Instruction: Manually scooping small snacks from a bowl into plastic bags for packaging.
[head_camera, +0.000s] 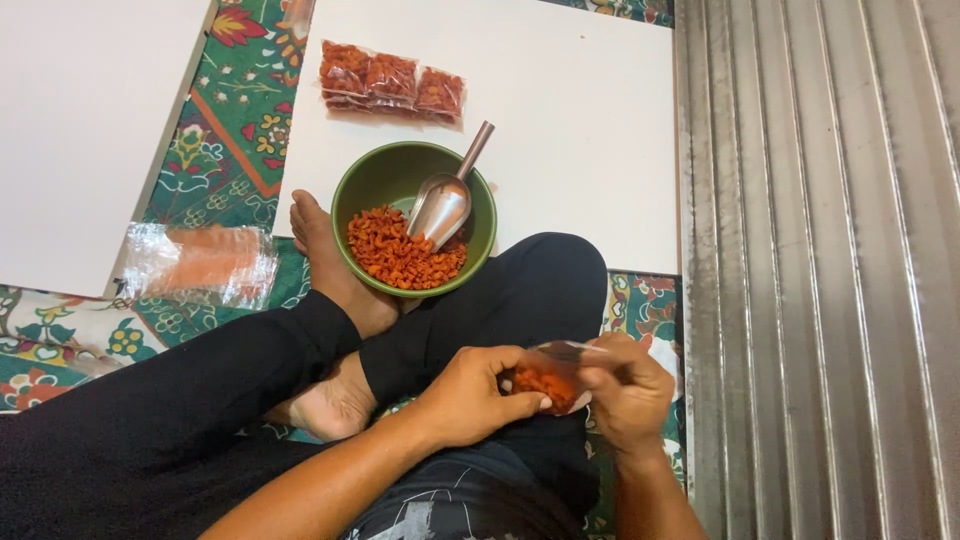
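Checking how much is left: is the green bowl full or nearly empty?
Partly full: orange snack pieces cover only the near half of the green bowl.

The floor is covered by a patterned mat (232, 140) in green, red and cream, with flowers and an orange diagonal border. Two plain white boards lie on it: one (70, 130) at the far left edge, another (580, 130) further right, with a strip of mat showing between them. Along the right side runs a corrugated metal shutter (820, 260), grey and streaked, evenly lit.
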